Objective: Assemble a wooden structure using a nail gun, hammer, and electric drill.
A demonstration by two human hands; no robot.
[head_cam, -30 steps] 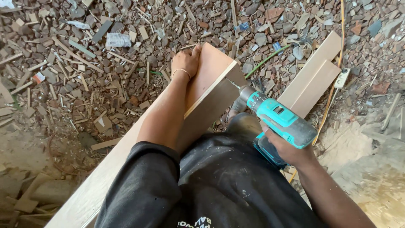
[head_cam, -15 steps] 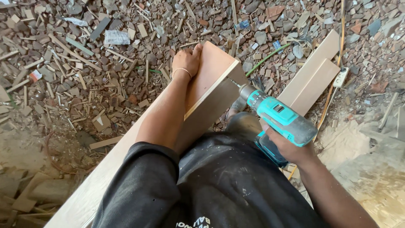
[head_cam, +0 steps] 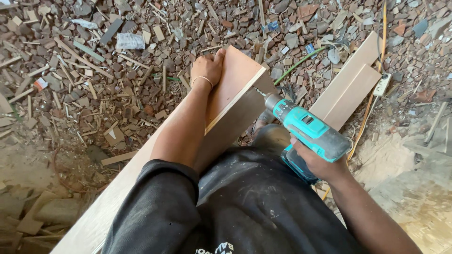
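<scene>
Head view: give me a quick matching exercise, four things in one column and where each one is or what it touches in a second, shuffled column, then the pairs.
Things:
1. left hand
2. right hand
3. drill bit
4. white power strip

Places:
A. on the rubble by the yellow cable
B. wrapped round the grip of the teal cordless drill
C. pressed on the far end of the wooden board
D. tip at the board's right edge

Pairs: 1-C, 2-B, 3-D, 4-A
</scene>
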